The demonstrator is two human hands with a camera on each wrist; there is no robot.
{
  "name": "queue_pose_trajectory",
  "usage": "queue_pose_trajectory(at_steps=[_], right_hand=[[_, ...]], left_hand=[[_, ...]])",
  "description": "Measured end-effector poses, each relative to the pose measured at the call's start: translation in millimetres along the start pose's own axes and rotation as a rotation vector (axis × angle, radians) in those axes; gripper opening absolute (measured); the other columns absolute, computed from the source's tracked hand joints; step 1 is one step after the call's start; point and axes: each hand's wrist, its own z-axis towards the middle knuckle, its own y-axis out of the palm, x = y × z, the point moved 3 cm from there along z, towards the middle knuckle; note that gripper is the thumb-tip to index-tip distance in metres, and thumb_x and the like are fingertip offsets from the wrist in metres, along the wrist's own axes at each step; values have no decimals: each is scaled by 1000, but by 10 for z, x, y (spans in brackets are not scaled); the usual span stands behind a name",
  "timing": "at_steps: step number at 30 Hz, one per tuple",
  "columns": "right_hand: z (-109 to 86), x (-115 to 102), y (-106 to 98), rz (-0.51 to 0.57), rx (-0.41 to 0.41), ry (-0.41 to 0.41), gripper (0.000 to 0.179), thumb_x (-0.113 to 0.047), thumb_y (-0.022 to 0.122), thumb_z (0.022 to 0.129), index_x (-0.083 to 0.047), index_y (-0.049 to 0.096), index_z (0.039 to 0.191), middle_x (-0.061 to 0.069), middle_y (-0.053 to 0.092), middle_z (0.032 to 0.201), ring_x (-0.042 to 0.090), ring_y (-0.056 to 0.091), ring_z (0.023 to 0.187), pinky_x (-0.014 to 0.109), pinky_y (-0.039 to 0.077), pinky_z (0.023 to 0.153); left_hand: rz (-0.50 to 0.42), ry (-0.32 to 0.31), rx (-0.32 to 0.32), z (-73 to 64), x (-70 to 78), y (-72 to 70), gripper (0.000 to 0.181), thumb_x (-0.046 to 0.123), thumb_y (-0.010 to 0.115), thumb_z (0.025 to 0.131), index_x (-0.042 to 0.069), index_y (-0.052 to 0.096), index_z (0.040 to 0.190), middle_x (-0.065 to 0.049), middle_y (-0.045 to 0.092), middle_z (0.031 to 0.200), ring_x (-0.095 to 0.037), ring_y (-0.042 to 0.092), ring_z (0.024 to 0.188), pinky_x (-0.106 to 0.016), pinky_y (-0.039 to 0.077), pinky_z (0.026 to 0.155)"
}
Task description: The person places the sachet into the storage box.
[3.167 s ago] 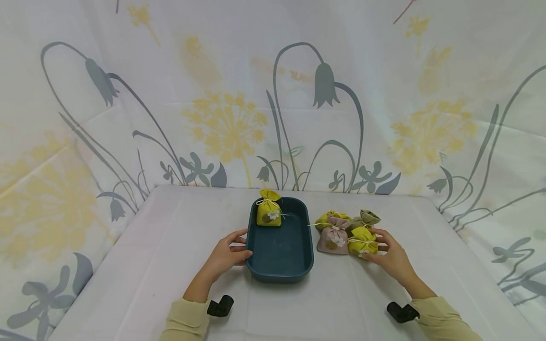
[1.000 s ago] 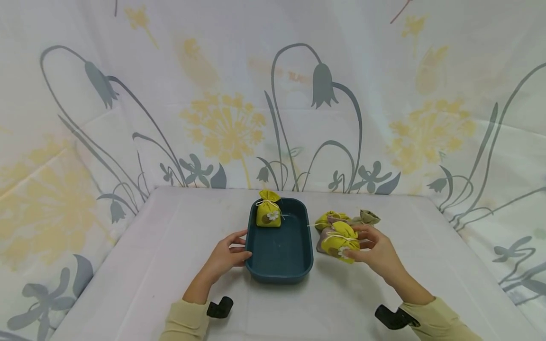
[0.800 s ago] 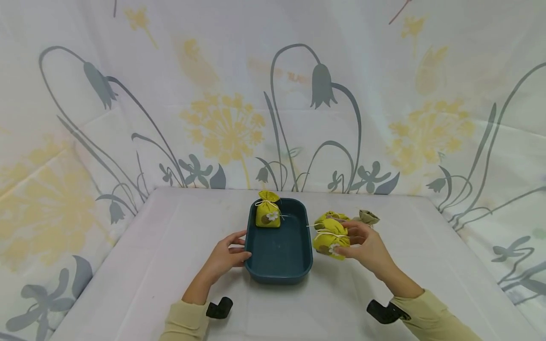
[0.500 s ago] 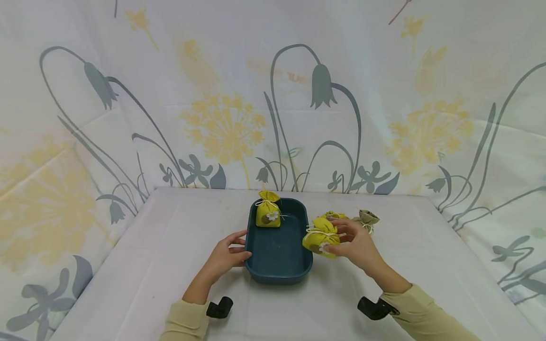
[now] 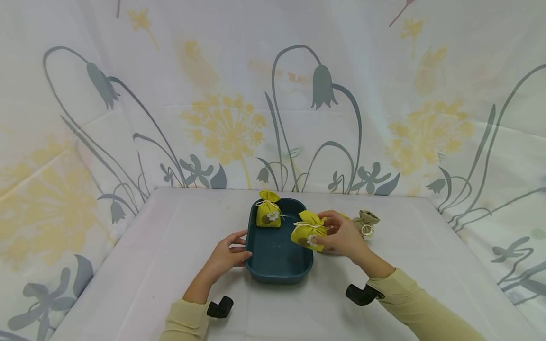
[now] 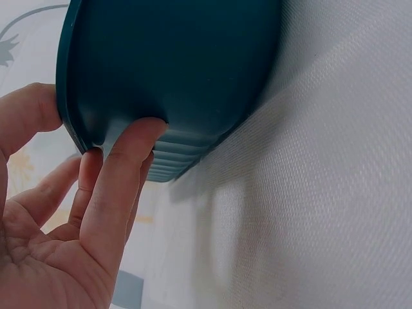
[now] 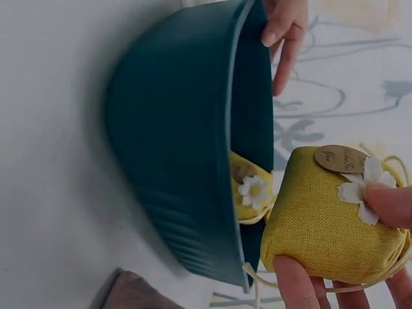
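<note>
A dark teal plastic bin (image 5: 279, 251) stands on the table. My left hand (image 5: 227, 253) grips its left side, with fingers against the outer wall (image 6: 193, 84) in the left wrist view. My right hand (image 5: 346, 240) pinches a yellow drawstring pouch (image 5: 304, 234), held over the bin's right rim. This pouch (image 7: 328, 219) carries a white flower and a brown oval tag, and its cord hangs loose. Inside the bin, at the back left, a second yellow pouch (image 5: 268, 214) sits upright.
Right of the bin, an olive-brown pouch (image 5: 368, 223) stands on the white-covered table (image 5: 179, 227). Other pouches there are mostly hidden behind my right hand; a mauve one (image 7: 138, 294) shows in the right wrist view. A flower-printed cloth (image 5: 239, 71) hangs behind.
My right hand has lifted the yellow pouch from the group on the right and carried it left to the bin's right rim. My left hand stays at the bin.
</note>
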Motion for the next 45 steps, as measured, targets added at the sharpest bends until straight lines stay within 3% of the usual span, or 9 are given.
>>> queue_pose_trajectory(at_steps=[9, 19, 29, 38, 45], right_hand=[[243, -80, 121, 62, -118, 20, 60, -12, 81, 70, -9, 53, 122, 18, 52, 109, 29, 58, 89, 43, 56, 64], [512, -208, 340, 1, -176, 46, 58, -10, 82, 68, -12, 55, 119, 16, 54, 110, 24, 60, 78, 37, 56, 61], [731, -298, 582, 36, -258, 41, 56, -4, 80, 70, -7, 54, 120, 18, 55, 107, 26, 62, 80, 40, 56, 62], [951, -229, 810, 7, -253, 51, 56, -3, 81, 69, -7, 55, 118, 17, 56, 104, 26, 60, 80, 38, 56, 57], [1043, -89, 929, -9, -267, 83, 53, 0, 81, 67, -5, 56, 115, 18, 55, 106, 28, 58, 87, 38, 56, 55]], left_hand=[[-5, 0, -9, 2, 9, 9, 60, -1, 66, 84, 8, 43, 139, -15, 49, 115, -24, 60, 98, -37, 56, 69], [-7, 13, -16, -10, 9, 2, 60, 0, 66, 84, 6, 42, 138, -16, 49, 116, -25, 60, 99, -37, 56, 70], [-4, 15, -30, -31, 22, -3, 60, 0, 65, 84, 4, 41, 139, -18, 48, 117, -26, 59, 100, -37, 56, 70], [-8, 15, -19, 1, -5, -32, 60, 4, 68, 83, 7, 44, 138, -15, 49, 115, -23, 60, 97, -37, 56, 70], [-15, 15, -48, -5, -7, -21, 60, 2, 67, 84, 6, 42, 139, -17, 48, 116, -23, 60, 97, -36, 56, 70]])
